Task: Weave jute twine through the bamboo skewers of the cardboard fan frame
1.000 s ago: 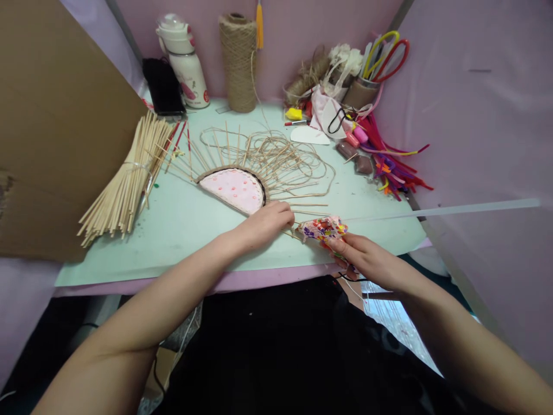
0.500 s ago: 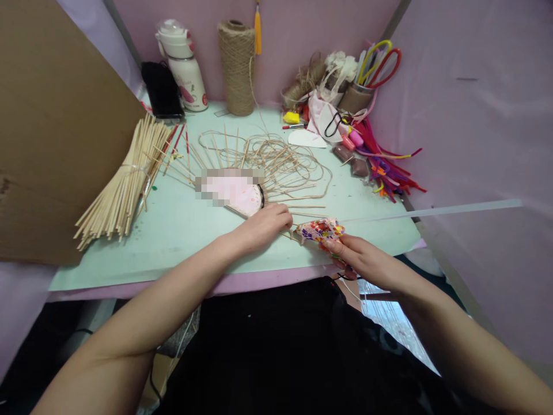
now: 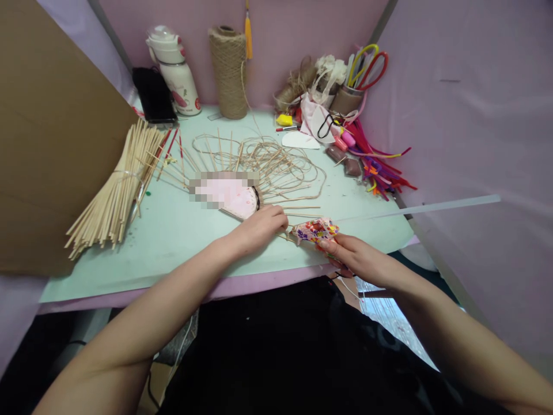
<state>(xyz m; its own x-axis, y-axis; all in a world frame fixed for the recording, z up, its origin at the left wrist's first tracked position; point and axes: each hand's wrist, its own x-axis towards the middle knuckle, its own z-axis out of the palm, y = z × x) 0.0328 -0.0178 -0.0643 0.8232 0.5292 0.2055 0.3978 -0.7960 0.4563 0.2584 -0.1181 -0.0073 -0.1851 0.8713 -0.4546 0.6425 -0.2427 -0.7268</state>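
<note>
A pink, partly blurred half-round piece (image 3: 235, 199) lies mid-table, with thin sticks (image 3: 220, 147) fanning out from it and loose twine (image 3: 276, 158) over them. My left hand (image 3: 265, 223) rests at its lower right edge, fingers closed near the stick ends; what they pinch is too small to make out. My right hand (image 3: 345, 252) is wrapped round a glue gun covered in a colourful pattern (image 3: 317, 229). Its nozzle points left, close to my left fingertips. A long translucent glue stick (image 3: 453, 204) sticks out of its back, to the right.
A tied bundle of sticks (image 3: 116, 190) lies at the left beside a cardboard panel (image 3: 52, 127). Behind stand a white bottle (image 3: 179, 80), a twine spool (image 3: 228, 75) and a holder with scissors (image 3: 348, 99). Coloured pipe cleaners (image 3: 380, 161) lie at the right.
The whole view has shifted slightly, so the table items appear a little further left and most a little lower. Both hands keep nearly the same pose, the glue gun nozzle still by my left fingers.
</note>
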